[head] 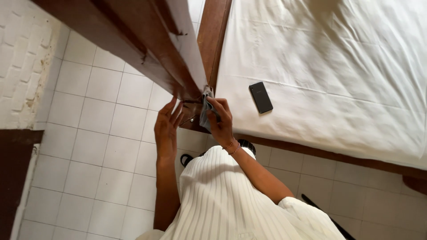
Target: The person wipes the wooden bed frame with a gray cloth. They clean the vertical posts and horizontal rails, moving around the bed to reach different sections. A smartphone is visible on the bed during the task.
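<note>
Right hand (221, 121) gripping cloth (206, 106), phone (260, 97) nearby

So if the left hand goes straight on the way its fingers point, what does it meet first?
Most likely the brown wooden door: the left hand points up at its lower edge, fingers almost touching, though depth is unclear.

I am looking into a bedroom of a home. A bed with a white sheet (338, 66) on a dark wooden bed frame (213, 40) stands on a white tiled floor (98, 146), beside a white painted brick wall (22, 58).
</note>
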